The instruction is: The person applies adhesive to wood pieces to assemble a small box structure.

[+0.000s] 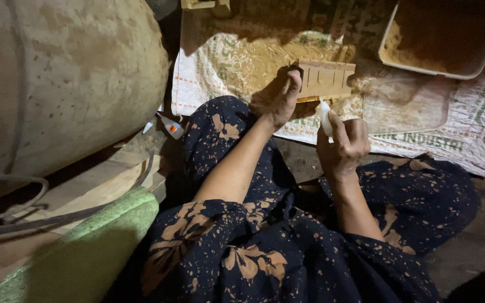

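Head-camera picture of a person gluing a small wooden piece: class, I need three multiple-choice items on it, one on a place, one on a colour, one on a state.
1. Where does the slatted wooden piece lie?
A. on the printed sack
B. in the tray
C. on the person's lap

2. What colour is the small squeeze bottle in the right hand?
A. red
B. white
C. black

3. What is the left hand doing?
A. resting flat on the knee
B. touching the left end of the wooden piece
C. gripping the tray

Answers:
1 A, the piece sits on the sack amid sawdust, apart from the white tray.
2 B, the bottle shows pale white above the fingers.
3 B, its fingers meet the piece's left edge.
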